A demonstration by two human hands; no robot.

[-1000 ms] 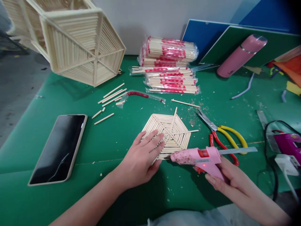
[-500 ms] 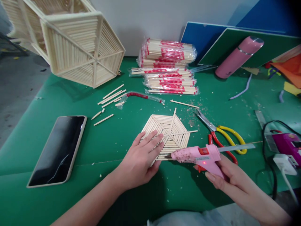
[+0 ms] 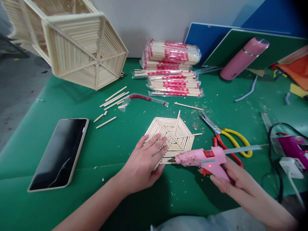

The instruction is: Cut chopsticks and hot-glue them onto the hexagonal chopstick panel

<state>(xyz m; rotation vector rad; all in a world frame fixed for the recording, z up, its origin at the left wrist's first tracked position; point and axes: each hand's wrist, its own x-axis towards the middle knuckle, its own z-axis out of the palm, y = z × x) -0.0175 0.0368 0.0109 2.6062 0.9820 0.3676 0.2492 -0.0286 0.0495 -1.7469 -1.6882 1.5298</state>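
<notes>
L fingers splayed atop stick panel, R fingers gripping glue gun nr edge.

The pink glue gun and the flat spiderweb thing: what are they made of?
The glue gun looks like plastic: evenly pink, smooth, with brown smudges. Its dark tip may be metal.

The web-like panel seems bare wood or bamboo: pale, dull sticks laid side by side.

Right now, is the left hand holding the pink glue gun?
No, the right hand holds the pink glue gun, while the left hand rests on the stick panel.
</notes>
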